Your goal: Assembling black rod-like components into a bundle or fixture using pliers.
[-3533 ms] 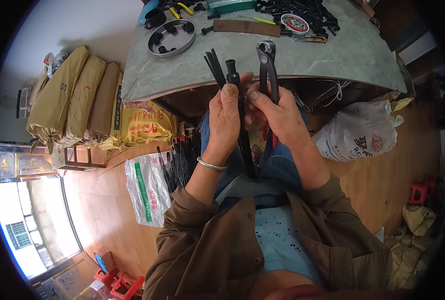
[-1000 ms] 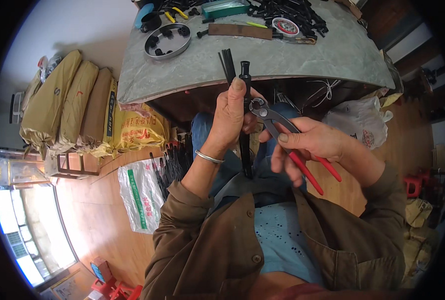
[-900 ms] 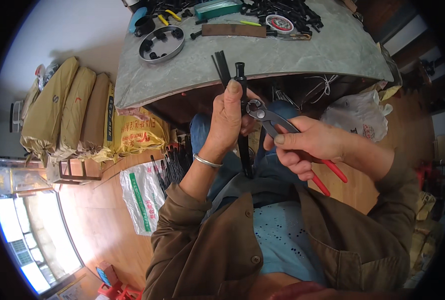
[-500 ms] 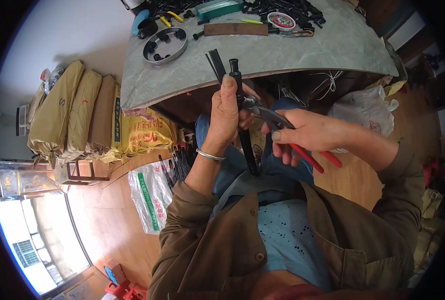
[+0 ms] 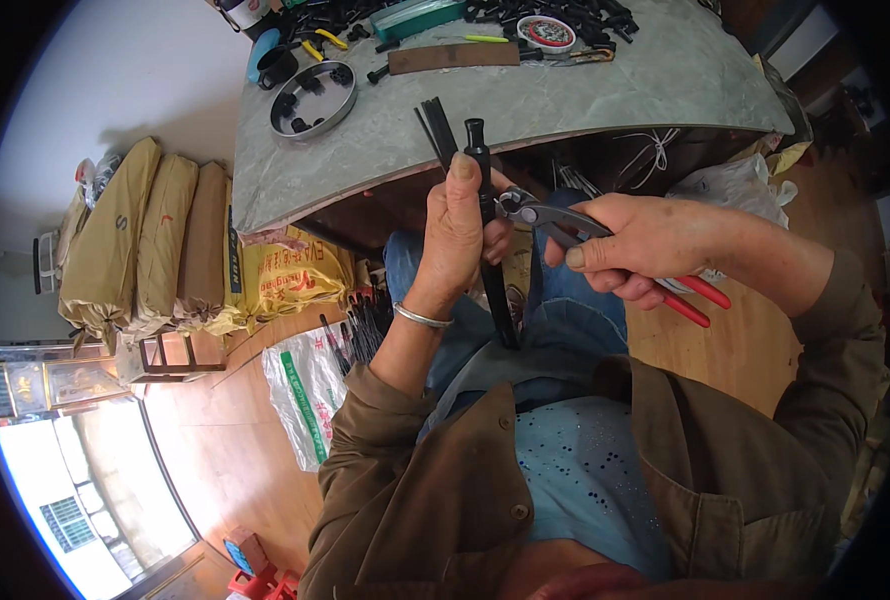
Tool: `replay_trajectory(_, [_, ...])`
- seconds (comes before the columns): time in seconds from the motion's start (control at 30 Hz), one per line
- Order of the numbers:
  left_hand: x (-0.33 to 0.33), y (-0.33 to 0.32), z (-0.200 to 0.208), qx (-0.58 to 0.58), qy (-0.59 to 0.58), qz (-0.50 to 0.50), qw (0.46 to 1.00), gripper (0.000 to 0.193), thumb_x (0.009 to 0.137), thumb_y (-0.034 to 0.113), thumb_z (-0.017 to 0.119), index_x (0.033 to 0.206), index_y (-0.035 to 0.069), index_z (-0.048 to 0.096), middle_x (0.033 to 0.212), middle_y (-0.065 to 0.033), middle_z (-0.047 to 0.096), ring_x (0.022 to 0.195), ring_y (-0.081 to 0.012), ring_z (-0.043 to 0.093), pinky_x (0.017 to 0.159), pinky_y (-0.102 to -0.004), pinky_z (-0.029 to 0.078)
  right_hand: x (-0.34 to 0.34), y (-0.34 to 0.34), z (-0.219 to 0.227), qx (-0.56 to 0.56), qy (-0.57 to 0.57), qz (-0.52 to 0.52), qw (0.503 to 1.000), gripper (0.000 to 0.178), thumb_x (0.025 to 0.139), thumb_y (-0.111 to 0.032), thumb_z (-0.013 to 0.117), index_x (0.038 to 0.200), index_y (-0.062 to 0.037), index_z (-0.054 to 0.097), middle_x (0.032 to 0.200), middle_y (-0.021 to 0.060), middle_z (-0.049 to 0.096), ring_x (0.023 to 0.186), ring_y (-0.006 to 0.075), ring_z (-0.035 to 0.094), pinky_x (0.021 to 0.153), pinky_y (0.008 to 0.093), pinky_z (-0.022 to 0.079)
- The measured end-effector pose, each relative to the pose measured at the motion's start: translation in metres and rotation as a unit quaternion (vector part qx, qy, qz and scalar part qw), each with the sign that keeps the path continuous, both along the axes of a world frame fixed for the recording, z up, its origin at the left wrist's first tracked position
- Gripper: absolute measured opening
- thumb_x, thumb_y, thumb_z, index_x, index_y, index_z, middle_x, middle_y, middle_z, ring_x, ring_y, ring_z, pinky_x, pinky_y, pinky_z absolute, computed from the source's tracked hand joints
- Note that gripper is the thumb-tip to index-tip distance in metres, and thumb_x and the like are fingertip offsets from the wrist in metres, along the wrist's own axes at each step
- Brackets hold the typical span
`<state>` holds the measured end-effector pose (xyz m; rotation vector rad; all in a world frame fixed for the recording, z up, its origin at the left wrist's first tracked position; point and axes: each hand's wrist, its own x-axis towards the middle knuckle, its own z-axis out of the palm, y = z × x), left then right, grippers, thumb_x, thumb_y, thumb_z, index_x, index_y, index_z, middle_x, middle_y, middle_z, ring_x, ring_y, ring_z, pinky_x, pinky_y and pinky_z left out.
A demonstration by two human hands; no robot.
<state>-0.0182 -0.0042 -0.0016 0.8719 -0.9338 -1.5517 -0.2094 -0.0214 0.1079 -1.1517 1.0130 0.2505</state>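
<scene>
My left hand (image 5: pixel 452 230) is closed around a black rod-like tube (image 5: pixel 498 300) with a flared knob at its top; the tube's lower end rests at my lap. Several thin flat black strips (image 5: pixel 437 130) stick up from the same grip, left of the tube. In my right hand (image 5: pixel 640 240) is a pair of pliers (image 5: pixel 565 218) with dark metal jaws and red handles. The jaws reach the tube's side, next to my left fingertips. Whether they bite on anything there is too small to tell.
Ahead is a grey marbled table (image 5: pixel 395 150). On it stand a round metal tray (image 5: pixel 283 128) with black knobs, a brown bar (image 5: pixel 453 57), a green box (image 5: pixel 420 18) and piled black parts. Brown sacks (image 5: pixel 115 230) and a bundle of black rods (image 5: pixel 370 320) are on the left.
My right hand and the pliers have shifted right and slightly up, with the red handles swung outward. The jaws stay beside the tube. My left hand keeps its grip.
</scene>
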Motion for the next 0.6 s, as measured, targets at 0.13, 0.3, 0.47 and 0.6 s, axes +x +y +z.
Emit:
replay_trajectory(0.13, [-0.007, 0.0, 0.004, 0.003, -0.008, 0.007, 1.0, 0.064, 0.092, 0.062, 0.039, 0.083, 0.0, 0.055, 0.048, 0.0009, 0.04, 0.037, -0.0066, 0.036, 0.036, -0.0221, 0.029, 0.006, 0.002, 0.002, -0.044, 0.048, 0.017, 0.998, 0.017, 0.097, -0.02, 0.048, 0.107, -0.0077, 0.045, 0.069, -0.0005, 0.042, 0.05, 0.0065, 0.038, 0.042, 0.0234, 0.036])
replay_trajectory(0.3, [-0.005, -0.006, 0.003, -0.005, -0.022, 0.075, 0.997, 0.058, 0.093, 0.057, 0.043, 0.084, 0.0, 0.055, 0.049, 0.0017, 0.04, 0.038, -0.0057, 0.036, 0.036, -0.0215, 0.03, 0.012, -0.006, -0.021, -0.149, 0.057, 0.028, 0.987, 0.021, 0.095, -0.024, 0.053, 0.105, -0.0077, 0.045, 0.07, 0.0031, 0.047, 0.054, 0.0125, 0.046, 0.046, 0.0287, 0.04])
replay_trajectory(0.47, [-0.01, -0.037, -0.028, -0.003, -0.077, 0.223, 0.972, 0.041, 0.09, 0.042, 0.061, 0.086, 0.003, 0.05, 0.055, 0.0021, 0.042, 0.04, -0.0063, 0.04, 0.036, -0.0222, 0.032, 0.009, -0.06, -0.1, -0.619, 0.064, 0.119, 0.774, 0.03, 0.09, -0.028, 0.057, 0.102, -0.0027, 0.046, 0.078, 0.0176, 0.061, 0.07, 0.0345, 0.061, 0.061, 0.044, 0.047])
replay_trajectory(0.6, [0.014, -0.042, -0.03, 0.015, -0.096, 0.256, 0.962, 0.036, 0.085, 0.034, 0.07, 0.081, 0.006, 0.047, 0.058, 0.0019, 0.044, 0.041, -0.007, 0.041, 0.036, -0.0226, 0.034, 0.018, -0.111, -0.092, -0.651, 0.148, 0.092, 0.739, 0.039, 0.086, -0.034, 0.061, 0.1, 0.0001, 0.048, 0.086, 0.0237, 0.062, 0.087, 0.0434, 0.059, 0.073, 0.0503, 0.045])
